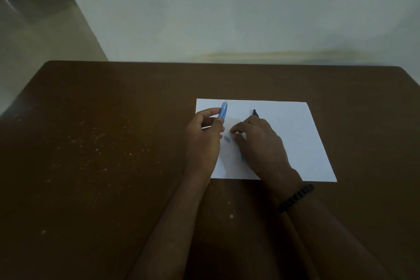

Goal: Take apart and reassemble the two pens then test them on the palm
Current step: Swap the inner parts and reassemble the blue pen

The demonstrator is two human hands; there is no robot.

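Observation:
My left hand grips a light blue pen barrel between thumb and fingers, its pale end pointing away from me over the white paper. My right hand is lowered on the paper with its fingers curled down near a small blue pen part. A thin teal piece shows under the right palm; whether the fingers pinch it is hidden. A dark pen pokes out beyond the right hand's knuckles, lying on the paper.
The paper lies on a brown, speckled table whose far edge meets a pale wall. A black bead bracelet circles my right wrist. Floor shows at the upper left past the table corner.

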